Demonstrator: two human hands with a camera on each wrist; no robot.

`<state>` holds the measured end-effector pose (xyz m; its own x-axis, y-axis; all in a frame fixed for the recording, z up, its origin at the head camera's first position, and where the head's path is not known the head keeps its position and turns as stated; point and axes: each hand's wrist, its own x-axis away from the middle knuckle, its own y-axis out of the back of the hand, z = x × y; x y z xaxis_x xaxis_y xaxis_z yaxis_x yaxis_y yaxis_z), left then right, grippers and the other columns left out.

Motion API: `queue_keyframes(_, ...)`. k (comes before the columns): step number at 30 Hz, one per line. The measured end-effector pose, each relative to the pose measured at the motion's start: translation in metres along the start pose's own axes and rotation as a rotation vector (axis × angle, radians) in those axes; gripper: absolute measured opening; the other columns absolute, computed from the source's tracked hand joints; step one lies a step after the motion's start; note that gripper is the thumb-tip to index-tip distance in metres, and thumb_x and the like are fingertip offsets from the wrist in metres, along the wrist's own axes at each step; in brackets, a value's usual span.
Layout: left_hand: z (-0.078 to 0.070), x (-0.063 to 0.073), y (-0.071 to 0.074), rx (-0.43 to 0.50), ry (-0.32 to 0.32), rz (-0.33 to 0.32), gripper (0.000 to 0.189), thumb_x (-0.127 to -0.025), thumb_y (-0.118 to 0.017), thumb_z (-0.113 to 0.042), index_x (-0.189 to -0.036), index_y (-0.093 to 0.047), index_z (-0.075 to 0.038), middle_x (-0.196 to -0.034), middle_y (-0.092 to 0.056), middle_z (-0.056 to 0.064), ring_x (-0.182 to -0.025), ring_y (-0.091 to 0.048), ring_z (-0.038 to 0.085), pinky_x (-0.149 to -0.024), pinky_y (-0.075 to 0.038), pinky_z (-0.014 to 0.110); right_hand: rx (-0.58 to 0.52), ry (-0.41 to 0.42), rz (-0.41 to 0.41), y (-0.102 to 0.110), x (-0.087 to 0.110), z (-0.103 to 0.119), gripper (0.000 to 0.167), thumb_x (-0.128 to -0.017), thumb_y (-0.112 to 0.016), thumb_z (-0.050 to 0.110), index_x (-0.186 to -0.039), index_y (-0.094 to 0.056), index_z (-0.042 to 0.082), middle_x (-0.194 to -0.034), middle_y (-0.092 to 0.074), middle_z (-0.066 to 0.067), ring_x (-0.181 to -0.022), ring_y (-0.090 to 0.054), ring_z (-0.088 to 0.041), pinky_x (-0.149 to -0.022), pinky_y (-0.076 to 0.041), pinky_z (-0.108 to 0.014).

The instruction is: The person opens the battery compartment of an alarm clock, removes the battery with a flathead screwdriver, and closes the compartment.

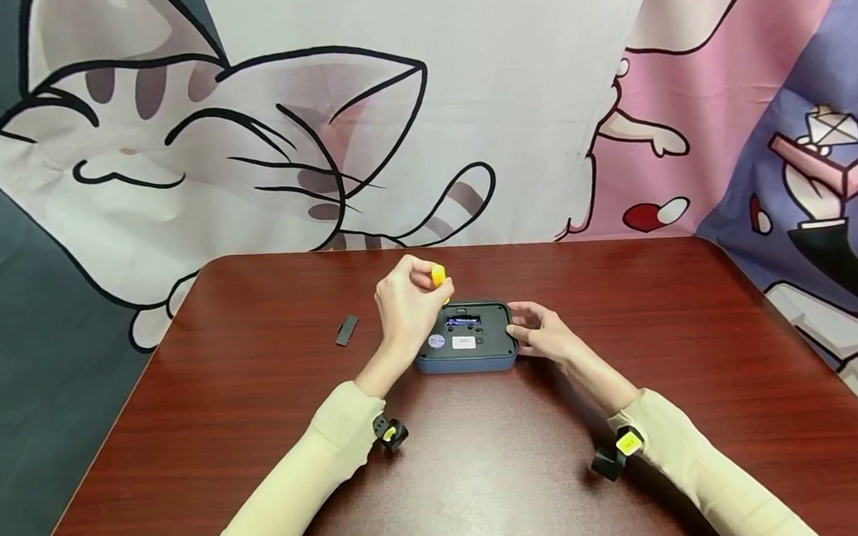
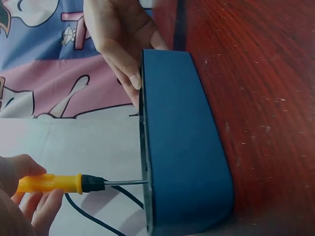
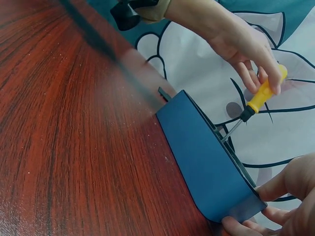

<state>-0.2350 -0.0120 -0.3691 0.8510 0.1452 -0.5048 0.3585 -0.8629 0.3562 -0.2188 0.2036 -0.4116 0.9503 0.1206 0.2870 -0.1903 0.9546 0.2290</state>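
So the blue box (image 1: 468, 366) is sitting on the worktop (image 1: 474, 481) with its dark panel (image 1: 491, 330) facing up, and the head view is the only one that really shows what's on that panel: a slot (image 1: 463, 320) with something bluish in it, plus a round sticker (image 1: 437, 341) and a rectangular white label (image 1: 464, 343). The screwdriver (image 2: 54, 183) is over the left part of the box, grip of the left hand (image 1: 410, 298) clamped on its yellow handle. From the head you mostly just get a yellow blob there, but both wrist views give you the dark collar and the metal shaft running down to the panel near the box's edge; can't make out the very tip. Right hand (image 1: 546, 332) is at the right end of the box, its grip closed on that corner, and the right wrist cam is the one that shows the thumb up on the rim and a finger on the blue side wall. A small dark cover (image 1: 347, 330) lies on its own to the left of the box, easiest to see from the head. Behind the box there's a cloth (image 1: 530, 111) with a big cartoon cat, and in front of it are two pale sleeves (image 1: 329, 437) with little wrist cameras (image 1: 391, 433).
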Motion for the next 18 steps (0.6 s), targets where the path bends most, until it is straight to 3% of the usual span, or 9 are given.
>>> queue_keyframes(4,-0.004,-0.003,-0.002,-0.024,0.002,0.033,0.02,-0.076,-0.078,-0.022,-0.088,-0.07,-0.009,-0.07,-0.071,0.006,-0.069,-0.066,0.019,-0.069,-0.048,0.035,0.004,-0.001,-0.002,-0.001,0.0,0.0,0.053,-0.096,-0.052,0.005,-0.145,-0.033,0.0,-0.139,-0.044,-0.029,-0.104,-0.057,-0.016,-0.079,-0.054,-0.027)
queue_keyframes(9,-0.001,-0.006,0.003,-0.008,0.051,0.028,0.022,-0.075,-0.079,-0.023,-0.09,-0.071,-0.008,-0.071,-0.071,0.007,-0.068,-0.067,0.02,-0.067,-0.049,0.034,-0.001,0.004,0.001,-0.002,0.0,0.001,0.053,-0.096,-0.052,0.004,-0.145,-0.034,-0.001,-0.138,-0.044,-0.029,-0.101,-0.057,-0.014,-0.078,-0.055,-0.027)
queue_keyframes(18,0.017,-0.007,0.013,0.123,0.293,-0.026,0.029,-0.073,-0.083,-0.025,-0.091,-0.07,-0.007,-0.074,-0.07,0.011,-0.07,-0.064,0.02,-0.054,-0.048,0.019,-0.007,0.011,-0.001,-0.001,0.0,0.0,0.052,-0.096,-0.052,0.004,-0.144,-0.035,-0.001,-0.136,-0.045,-0.029,-0.096,-0.057,-0.011,-0.076,-0.055,-0.026)
